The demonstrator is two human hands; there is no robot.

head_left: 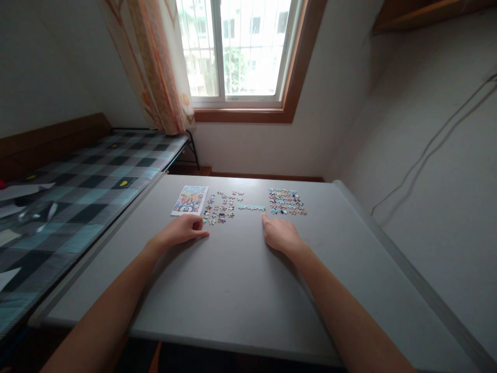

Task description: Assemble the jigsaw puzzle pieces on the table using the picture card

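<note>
At the middle of the tabletop (229, 290), in the head view, a joined puzzle strip (250, 207) is seen between the left pieces (221, 215) and the right pieces (286, 201), its right end reached by the right hand (282, 234) with forefinger outstretched (whether anything is gripped there cannot be told), while beside the left pieces the left hand (183, 229) is held with thumb parted from curled fingers. Joints are probably best aligned first, then pressed lightly straight down. The strip's long axis is laid left to right, roughly parallel to the far edge, its ends pointed towards the two groups.
</note>
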